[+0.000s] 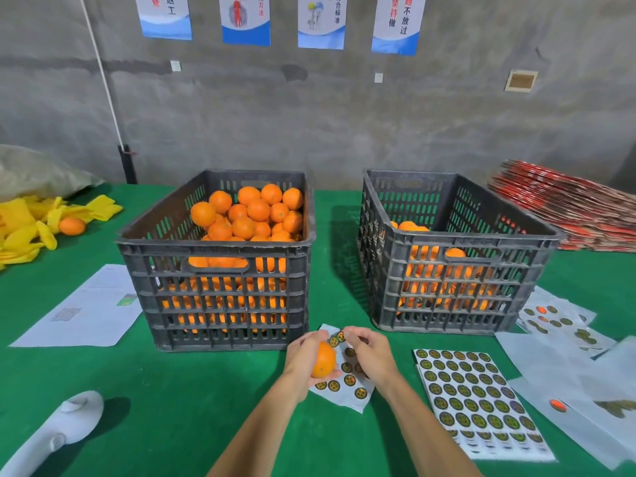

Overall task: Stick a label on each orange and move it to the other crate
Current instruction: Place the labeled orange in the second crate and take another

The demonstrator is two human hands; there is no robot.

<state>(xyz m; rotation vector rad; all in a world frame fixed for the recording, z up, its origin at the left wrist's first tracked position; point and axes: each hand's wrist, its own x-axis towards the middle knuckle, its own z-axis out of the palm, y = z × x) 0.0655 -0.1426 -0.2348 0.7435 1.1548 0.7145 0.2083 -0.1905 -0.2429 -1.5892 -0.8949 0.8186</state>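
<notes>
Low in the middle of the frame, the left hand [304, 356] cups an orange [323, 359], fingers curled round its far side, holding it just above a small label sheet [347, 380] that lies on the green table [179, 407]. The right hand [370, 352] is beside it with its fingers bent and its fingertips drawn together near a label [340, 336] at the sheet's upper edge; whether they already pinch that label or only touch it, I cannot tell. The main risk, as I judge it, is in the peel: the sheet is loose, held by neither hand, so it may lift along with the label, or the label may fold onto itself or cling to a fingertip before it reaches the peel. A sticker pressed over the stem dimple or on a curve too quickly could wrinkle and lift later. The orange is close to round, slightly taller than wide here, its long axis running from lower left to upper right, with a small dark stem or navel mark facing down and toward the camera. The left crate [216, 270], centre left, is heaped with oranges; the right crate [451, 270], centre right, is only partly filled, which looks like where this one goes. A full label sheet [478, 401] lies at lower right.
</notes>
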